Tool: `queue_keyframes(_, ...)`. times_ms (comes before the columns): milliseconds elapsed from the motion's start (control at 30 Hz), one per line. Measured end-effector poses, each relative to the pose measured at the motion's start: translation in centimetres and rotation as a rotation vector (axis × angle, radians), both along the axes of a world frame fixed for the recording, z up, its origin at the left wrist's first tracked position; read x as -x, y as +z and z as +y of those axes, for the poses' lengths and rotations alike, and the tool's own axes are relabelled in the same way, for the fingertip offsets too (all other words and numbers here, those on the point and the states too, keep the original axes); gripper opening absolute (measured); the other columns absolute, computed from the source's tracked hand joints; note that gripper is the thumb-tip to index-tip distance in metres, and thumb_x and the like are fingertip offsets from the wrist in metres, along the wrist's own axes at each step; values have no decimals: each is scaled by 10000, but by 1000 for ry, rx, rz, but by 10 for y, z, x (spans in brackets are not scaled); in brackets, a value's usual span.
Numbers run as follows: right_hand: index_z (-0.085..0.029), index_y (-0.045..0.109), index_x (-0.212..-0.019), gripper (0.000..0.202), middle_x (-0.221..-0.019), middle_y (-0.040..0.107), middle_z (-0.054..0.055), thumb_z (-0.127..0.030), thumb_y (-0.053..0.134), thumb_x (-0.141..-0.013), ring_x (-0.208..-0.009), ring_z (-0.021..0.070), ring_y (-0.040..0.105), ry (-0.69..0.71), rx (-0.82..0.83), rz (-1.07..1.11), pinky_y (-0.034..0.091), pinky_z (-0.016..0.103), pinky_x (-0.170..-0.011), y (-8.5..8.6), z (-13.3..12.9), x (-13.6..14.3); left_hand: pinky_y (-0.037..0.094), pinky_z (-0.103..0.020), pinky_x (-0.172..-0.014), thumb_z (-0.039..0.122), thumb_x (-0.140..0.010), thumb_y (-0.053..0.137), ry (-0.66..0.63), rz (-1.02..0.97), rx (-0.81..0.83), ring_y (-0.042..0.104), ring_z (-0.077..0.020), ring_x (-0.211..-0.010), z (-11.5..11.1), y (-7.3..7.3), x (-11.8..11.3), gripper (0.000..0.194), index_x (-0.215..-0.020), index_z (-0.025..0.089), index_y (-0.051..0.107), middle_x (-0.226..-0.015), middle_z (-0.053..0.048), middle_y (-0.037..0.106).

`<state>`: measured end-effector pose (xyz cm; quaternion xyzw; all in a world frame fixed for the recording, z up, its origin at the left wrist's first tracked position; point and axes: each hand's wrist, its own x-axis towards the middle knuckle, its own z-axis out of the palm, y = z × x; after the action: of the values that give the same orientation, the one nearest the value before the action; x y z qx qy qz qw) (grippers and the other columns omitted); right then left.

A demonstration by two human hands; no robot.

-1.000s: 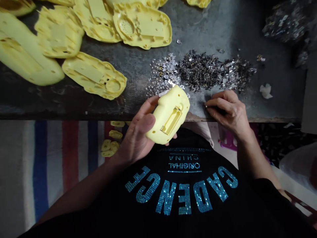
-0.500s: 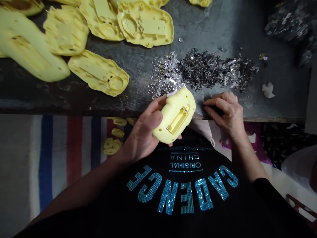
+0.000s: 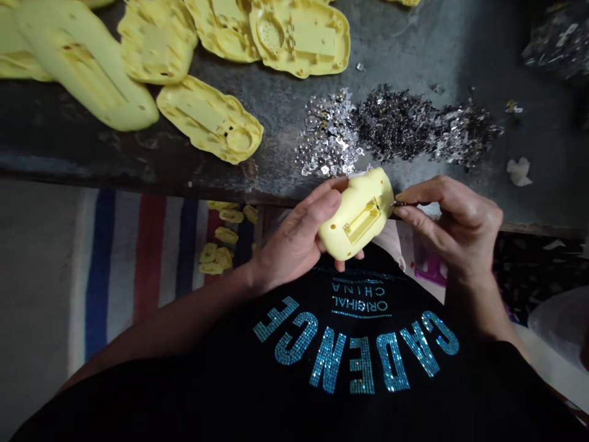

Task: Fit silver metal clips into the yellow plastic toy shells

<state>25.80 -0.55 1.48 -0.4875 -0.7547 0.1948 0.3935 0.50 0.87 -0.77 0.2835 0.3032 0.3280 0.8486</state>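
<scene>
A yellow plastic shell (image 3: 338, 235) with a rectangular slot rests in my left hand (image 3: 297, 236), its slotted face toward the camera. My fingers wrap behind it, with the thumb at its upper left edge. My right hand (image 3: 460, 224) pinches a thin dark tool (image 3: 416, 203) between thumb and fingers, its tip close to the shell's right edge; whether they touch is hard to tell. Above the hands, small silver metal pieces (image 3: 329, 132) lie in a heap beside a darker heap of similar pieces (image 3: 391, 123).
Several yellow shells (image 3: 211, 120) lie on the dark table (image 3: 280, 178) at the upper left. A bag of metal pieces (image 3: 559, 46) sits at the upper right, with a white scrap (image 3: 519, 172) below it. More yellow parts (image 3: 225, 235) are under the table edge, over striped cloth (image 3: 150, 264).
My right hand has turned, and the thin tool now shows in its pinch, close to the shell. The shell is tilted more to the side. The whole view has shifted.
</scene>
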Motion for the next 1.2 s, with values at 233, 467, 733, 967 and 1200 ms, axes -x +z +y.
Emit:
queue_keyframes(233,-389,852,-1190,194,-1077,873,12,-256,828,-1052,-942,270,818,57,43,-136,691,469,-846,15,-5,4,630,-238,-485,686,-1032,763,-39,1,68,818,-202,-729,-1,8,-1,576,-1414,290,591,-1104,-37,774)
queue_keyframes(467,-422,818,-1301,316,-1141,853,20,-205,783,-1074,-989,284,807,90,31,-214,678,480,-885,24,-10,5,606,-238,-482,702,-1025,738,-52,39,64,810,-208,-738,-1,12,-2,571,-1403,291,622,-1212,-70,803)
queue_keyframes(733,-368,770,-1305,315,-1122,828,16,-162,776,-1067,-965,256,779,124,-13,-263,663,428,-879,27,-7,7,602,-245,-462,699,-1044,717,-16,51,30,808,-204,-695,-1,11,-4,538,-1383,291,629,-1141,-35,777)
queue_keyframes(967,-331,769,-1316,262,-1108,819,42,-186,735,-1100,-942,249,731,122,-29,-337,646,424,-853,27,-6,10,595,-240,-477,749,-1039,707,-35,56,43,826,-216,-761,-1,12,-4,558,-1368,302,650,-1220,-47,804)
queue_keyframes(1200,-352,784,-1303,317,-1140,852,24,-144,764,-1065,-987,260,799,56,-6,-259,661,448,-886,30,-15,12,570,-250,-455,768,-1060,658,-30,55,40,841,-243,-761,0,10,-6,556,-1345,291,652,-1188,-58,815)
